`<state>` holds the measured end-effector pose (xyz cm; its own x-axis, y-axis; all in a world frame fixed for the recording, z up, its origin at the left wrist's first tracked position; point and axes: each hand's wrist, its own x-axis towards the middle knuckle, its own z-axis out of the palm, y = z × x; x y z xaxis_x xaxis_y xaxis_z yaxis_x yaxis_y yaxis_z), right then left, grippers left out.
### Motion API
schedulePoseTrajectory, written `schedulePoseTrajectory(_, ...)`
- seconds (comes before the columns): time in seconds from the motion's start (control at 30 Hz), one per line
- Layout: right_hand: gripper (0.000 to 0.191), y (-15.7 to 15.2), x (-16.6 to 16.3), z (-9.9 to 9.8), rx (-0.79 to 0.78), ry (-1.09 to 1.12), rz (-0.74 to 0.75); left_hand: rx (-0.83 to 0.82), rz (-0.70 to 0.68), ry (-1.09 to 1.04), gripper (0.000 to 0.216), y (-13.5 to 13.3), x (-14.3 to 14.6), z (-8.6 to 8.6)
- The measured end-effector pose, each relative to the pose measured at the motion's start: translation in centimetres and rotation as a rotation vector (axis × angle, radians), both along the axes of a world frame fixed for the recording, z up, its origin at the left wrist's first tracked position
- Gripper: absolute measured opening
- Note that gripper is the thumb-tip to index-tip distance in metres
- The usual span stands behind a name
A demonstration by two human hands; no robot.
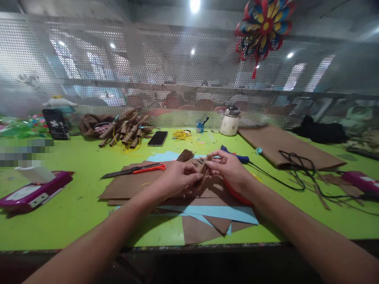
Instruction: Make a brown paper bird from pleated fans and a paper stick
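My left hand (180,175) and my right hand (227,167) meet over a stack of brown paper sheets (127,187). Between their closed fingertips is a small piece of folded brown paper (203,172), tilted, with ridged edges; its exact shape is partly covered by the fingers. Just behind it lies a fringed bundle of brown paper (185,155). A box cutter (148,169) with an orange handle rests on the sheets left of my hands. A blue glue gun (241,158) lies behind my right hand, and a red-orange handle (237,193) shows below that hand.
Light-blue paper (233,213) sticks out under the brown sheets. Behind are rolled brown paper tubes (127,130), a phone (158,138), yellow string (181,135) and a white bottle (229,123). A black cable (275,177) crosses the right; a purple power strip (38,191) lies left.
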<state>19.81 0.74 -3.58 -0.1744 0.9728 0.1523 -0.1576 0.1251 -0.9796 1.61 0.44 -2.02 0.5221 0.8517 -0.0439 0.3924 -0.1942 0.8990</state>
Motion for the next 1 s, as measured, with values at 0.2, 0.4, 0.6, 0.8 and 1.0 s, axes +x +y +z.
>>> schedulePoseTrajectory(0.2, 0.029, 0.09, 0.4, 0.15, 0.031, 0.029, 0.063, 0.383, 0.055, 0.15, 0.022, 0.09, -0.36, -0.32)
schedulePoseTrajectory(0.4, 0.028, -0.21, 0.41, 0.6, 0.015, 0.008, 0.049, 0.657, 0.064, 0.23, 0.019, -0.02, -0.43, -0.46)
schedulePoseTrajectory(0.6, 0.024, -0.29, 0.34, 0.78, 0.007, -0.014, 0.008, 0.683, 0.046, 0.225, 0.022, -0.2, -0.41, -0.25)
schedulePoseTrajectory(0.8, 0.025, -0.31, 0.17, 0.88, 0.0, -0.002, -0.025, 0.659, 0.032, 0.204, 0.025, -0.16, -0.5, -0.13)
schedulePoseTrajectory(1.0, 0.026, -0.38, 0.18, 0.88, -0.002, 0.011, -0.022, 0.649, 0.112, 0.251, 0.024, -0.07, -0.45, -0.62)
